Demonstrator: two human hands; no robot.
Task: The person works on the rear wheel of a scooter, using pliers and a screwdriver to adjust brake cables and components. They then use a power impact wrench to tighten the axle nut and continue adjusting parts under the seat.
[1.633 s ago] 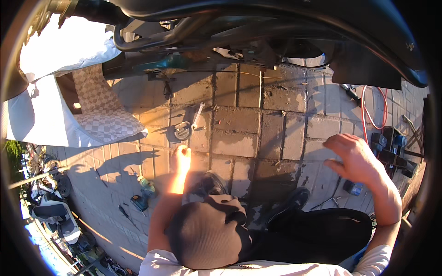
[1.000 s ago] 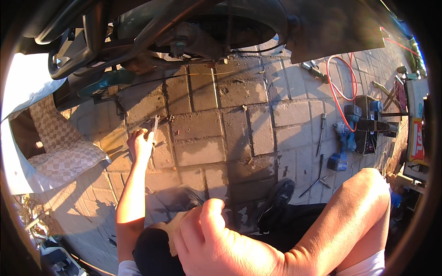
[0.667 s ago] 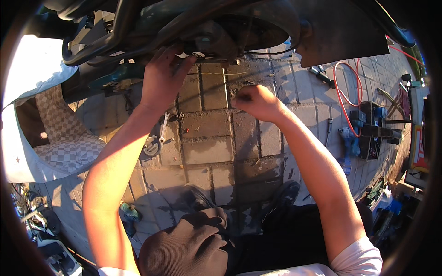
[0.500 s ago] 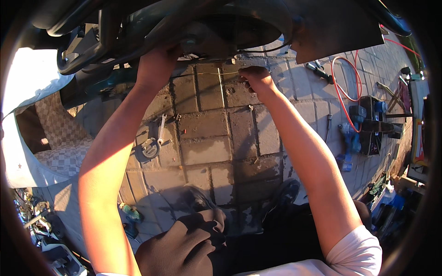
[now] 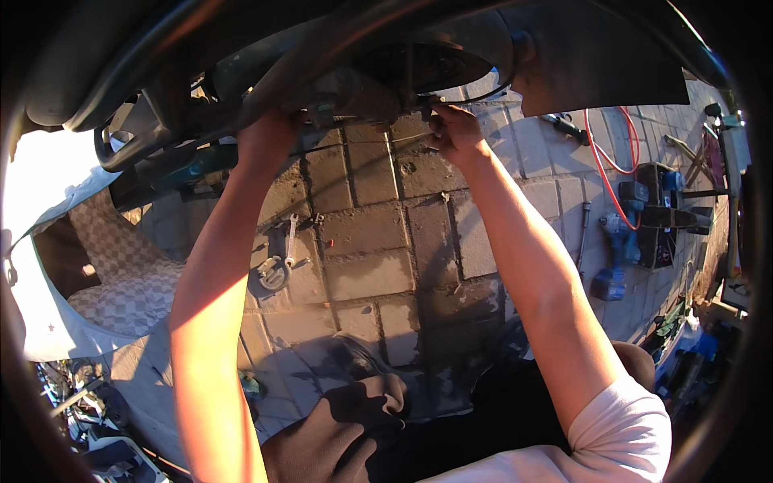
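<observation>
Overhead is the dark underside of a wheeled vehicle, with a wheel and a round hub. My left hand reaches up against the frame tube left of the hub; its fingertips are hidden in shadow. A thin cable, dark at its left part and pale toward the right, crosses below the hub between my hands. My right hand has its fingers curled closed around the cable's right end. Its index finger and thumb touch a small dark fitting beside the wheel.
A spanner and a round metal part lie on the brick paving. At right are a red hose, a long socket bar, blue power tools and a black toolbox. A dark flap hangs at upper right.
My right hand has risen toward the small fitting beside the wheel, keeping the cable. My left hand stays at the frame. The view has shifted a little.
</observation>
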